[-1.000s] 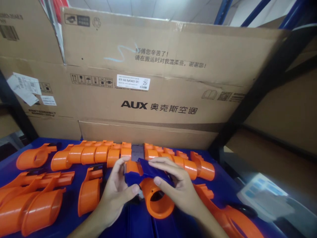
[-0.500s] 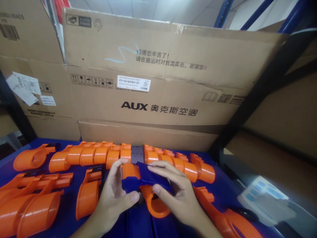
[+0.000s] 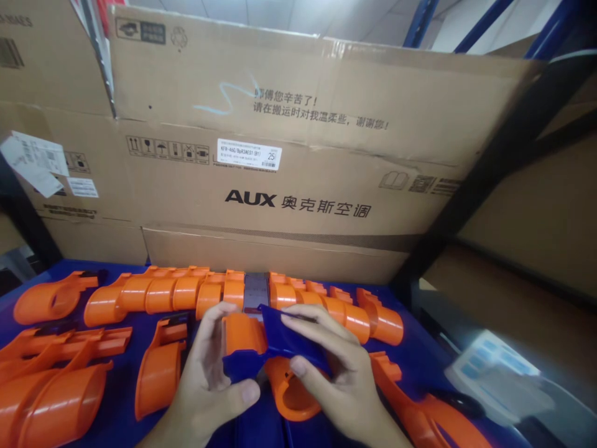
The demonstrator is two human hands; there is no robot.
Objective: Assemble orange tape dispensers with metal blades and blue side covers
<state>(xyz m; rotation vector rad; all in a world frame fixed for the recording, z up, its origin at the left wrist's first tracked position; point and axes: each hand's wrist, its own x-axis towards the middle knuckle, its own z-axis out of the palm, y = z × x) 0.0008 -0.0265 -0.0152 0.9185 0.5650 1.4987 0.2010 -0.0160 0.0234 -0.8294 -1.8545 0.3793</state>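
In front of me, a plastic device with a blue cover (image 3: 298,341) and orange curved parts is held between both hands. My left hand (image 3: 217,373) is closed around its left end, where an orange rounded piece (image 3: 242,334) sits over a blue edge; the thumb lies near that edge. My right hand (image 3: 338,367) grips the blue cover, fingers on top and thumb low on the near side. Below the cover hangs an orange ring (image 3: 296,392), near the right thumb. The fingertips of my left hand are partly hidden behind the device.
Similar orange parts (image 3: 161,294) stand in a row on the blue surface (image 3: 119,379), with more at left (image 3: 69,398) and right (image 3: 433,417). A dark phone-like object (image 3: 256,291) is among the row. A large cardboard box (image 3: 298,155) forms the back; a plastic bag (image 3: 494,367) lies right.
The blue cover is tilted slightly more, and the gap beside the orange rounded piece looks a little different. Both hands keep their hold. The view has shifted slightly.
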